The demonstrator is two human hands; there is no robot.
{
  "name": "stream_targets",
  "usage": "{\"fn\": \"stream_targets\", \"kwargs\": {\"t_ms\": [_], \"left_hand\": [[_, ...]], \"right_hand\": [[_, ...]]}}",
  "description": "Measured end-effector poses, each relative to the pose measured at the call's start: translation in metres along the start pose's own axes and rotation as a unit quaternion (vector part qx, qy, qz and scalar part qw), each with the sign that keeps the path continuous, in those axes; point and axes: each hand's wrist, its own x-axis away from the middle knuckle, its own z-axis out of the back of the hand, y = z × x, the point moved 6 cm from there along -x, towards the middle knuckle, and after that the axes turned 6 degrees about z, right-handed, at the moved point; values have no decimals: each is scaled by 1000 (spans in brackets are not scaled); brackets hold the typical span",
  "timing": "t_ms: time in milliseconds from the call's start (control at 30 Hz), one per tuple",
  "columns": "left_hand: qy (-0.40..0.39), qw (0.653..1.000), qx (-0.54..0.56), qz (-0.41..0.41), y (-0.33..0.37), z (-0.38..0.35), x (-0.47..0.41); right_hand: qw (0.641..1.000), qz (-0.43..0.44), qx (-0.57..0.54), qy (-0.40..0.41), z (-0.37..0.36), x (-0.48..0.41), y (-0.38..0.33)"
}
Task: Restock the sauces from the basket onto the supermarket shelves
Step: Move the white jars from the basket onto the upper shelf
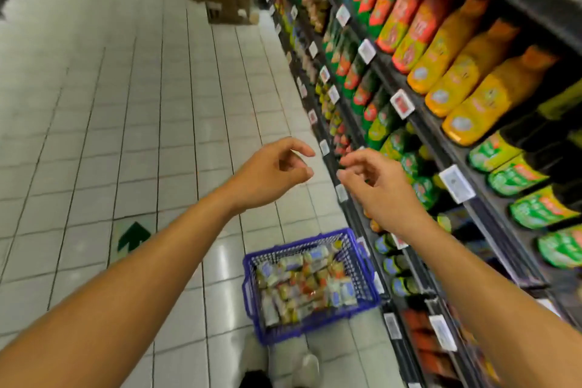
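Both empty and loosely curled, my left grip (pixel 271 173) and right grip (pixel 378 189) hover above the blue basket (pixel 362 264) on the floor, where the sauce packets (pixel 302 287) look light, soft and slippery, best pinched across the middle.

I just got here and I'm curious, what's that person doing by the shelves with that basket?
A person is restocking sauces. The blue basket sits on the floor beside the shelves, full of sauce packets. Right now the left hand and the right hand are raised above the basket, near the shelves, and hold nothing, their fingers loosely curled. The shelves are lined with bottles.
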Motion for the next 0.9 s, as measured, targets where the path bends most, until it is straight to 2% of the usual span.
{"fn": "stream_targets", "kwargs": {"t_ms": [333, 533, 733, 900], "left_hand": [[-27, 978, 67, 196, -208, -78, -29], [-35, 941, 89, 325, -336, -131, -32], [-31, 915, 80, 393, -453, -169, -46], [-83, 914, -11, 397, -539, -196, -69]], "right_hand": [[978, -192, -1, -84, -87, 46, 203], [950, -297, 27, -95, -134, 82, 324], [923, -365, 44, -115, -175, 118, 440], [895, -424, 72, -118, -197, 151, 537]]}}
